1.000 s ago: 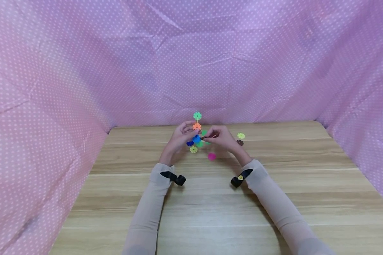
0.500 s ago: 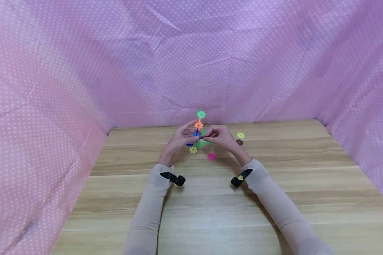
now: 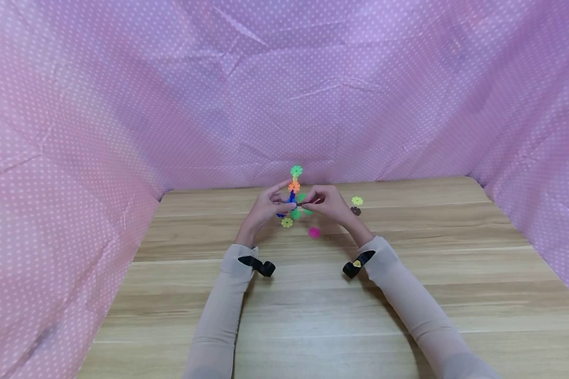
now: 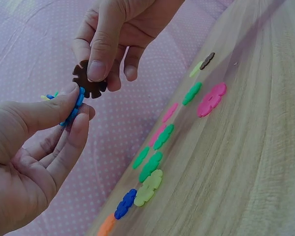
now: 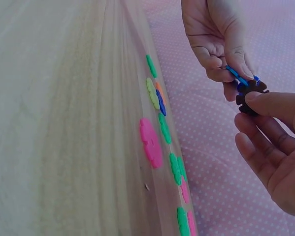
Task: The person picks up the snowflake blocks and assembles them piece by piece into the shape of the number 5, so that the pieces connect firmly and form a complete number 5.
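Note:
My left hand [image 3: 264, 208] pinches a light blue notched flower disc [image 4: 80, 98] between thumb and fingers. The disc belongs to a linked chain that stands up from the hand: a dark blue disc [image 3: 292, 195], an orange disc [image 3: 294, 187] and a green disc [image 3: 296, 170] at the top show in the head view. Facing it, my right hand [image 3: 331, 205] pinches a dark brown notched disc [image 4: 91, 89] by thumb and fingertips. The brown disc's edge meets the light blue disc's edge; how deep the slots engage cannot be seen.
Loose discs lie on the wooden table [image 3: 313, 316] below and around the hands: a pink one [image 3: 314, 232], a yellow-green one [image 3: 286, 222], several green ones [image 4: 191, 93]. Another brown disc [image 3: 355, 211] and a yellow one [image 3: 357, 201] lie at right. Dotted pink cloth [image 3: 284, 95] hangs behind.
My left hand has changed its hold and turned the chain, so the light blue disc shows more edge-on. The chain's top swung right, then slightly back left. My right hand has hardly moved.

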Motion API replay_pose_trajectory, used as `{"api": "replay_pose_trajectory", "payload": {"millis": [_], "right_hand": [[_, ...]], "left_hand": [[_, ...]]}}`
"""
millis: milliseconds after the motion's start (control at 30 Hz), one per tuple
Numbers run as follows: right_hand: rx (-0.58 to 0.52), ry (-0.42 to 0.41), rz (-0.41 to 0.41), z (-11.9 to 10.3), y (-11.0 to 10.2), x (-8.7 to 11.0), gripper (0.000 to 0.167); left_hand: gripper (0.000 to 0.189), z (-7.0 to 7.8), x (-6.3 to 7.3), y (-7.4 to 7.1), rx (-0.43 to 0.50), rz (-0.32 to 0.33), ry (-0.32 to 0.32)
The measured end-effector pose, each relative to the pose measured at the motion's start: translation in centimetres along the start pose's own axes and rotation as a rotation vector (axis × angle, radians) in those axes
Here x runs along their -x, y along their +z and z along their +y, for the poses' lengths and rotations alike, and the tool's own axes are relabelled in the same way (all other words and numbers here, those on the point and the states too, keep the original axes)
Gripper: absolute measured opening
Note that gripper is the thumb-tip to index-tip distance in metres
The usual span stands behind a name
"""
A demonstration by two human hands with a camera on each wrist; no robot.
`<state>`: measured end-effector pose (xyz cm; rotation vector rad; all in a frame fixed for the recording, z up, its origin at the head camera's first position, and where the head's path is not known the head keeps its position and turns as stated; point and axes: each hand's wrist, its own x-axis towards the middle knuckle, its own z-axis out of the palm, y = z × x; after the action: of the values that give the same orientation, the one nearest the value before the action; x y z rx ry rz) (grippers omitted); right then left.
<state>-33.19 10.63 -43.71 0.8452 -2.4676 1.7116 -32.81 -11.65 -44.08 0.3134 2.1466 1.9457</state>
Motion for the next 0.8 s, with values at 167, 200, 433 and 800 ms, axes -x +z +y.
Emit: {"api": "replay_pose_trajectory", "payload": {"millis": [167, 200, 433, 800], "right_hand": [[-0.006, 0.032, -0.002, -2.1, -0.3, 0.5, 0.009], [-0.007, 0.04, -0.002, -2.6, -0.4, 0.6, 0.009], [0.007, 0.045, 0.002, -3.5, -0.7, 0.8, 0.01], [-0.023, 0.053, 0.044, -3.6, -0.9, 0.7, 0.01]], "left_hand": [[0.067, 0.1, 0.1, 0.0, -0.001, 0.025, -0.026], [0.065, 0.2, 0.2, 0.0, -0.004, 0.03, -0.033], [0.052, 0.2, 0.2, 0.1, 0.008, 0.042, -0.038], [0.045, 0.3, 0.1, 0.5, 0.076, 0.062, -0.004]]}}
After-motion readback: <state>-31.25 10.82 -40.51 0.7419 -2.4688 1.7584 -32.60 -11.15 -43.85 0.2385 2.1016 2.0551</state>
